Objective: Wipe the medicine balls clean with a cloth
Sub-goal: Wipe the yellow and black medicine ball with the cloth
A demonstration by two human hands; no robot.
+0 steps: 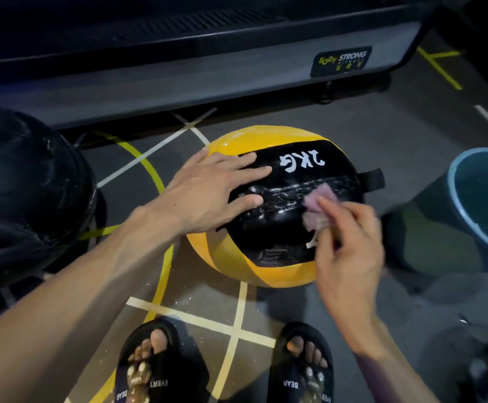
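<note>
A yellow and black medicine ball point(283, 237) marked "2KG" lies on the floor in front of my feet. My left hand point(207, 193) rests flat on its upper left side, fingers straight and spread. My right hand point(350, 245) pinches a small pinkish cloth point(316, 207) and presses it against the black panel on the ball's right side. The right hand looks blurred. A second, all-black medicine ball point(24, 193) sits at the far left.
A blue bucket point(481, 199) stands at the right edge. A grey equipment base point(207, 71) with a "Body Strong" label runs across the back. The grey floor has yellow and white lines. My sandalled feet point(225, 370) are at the bottom.
</note>
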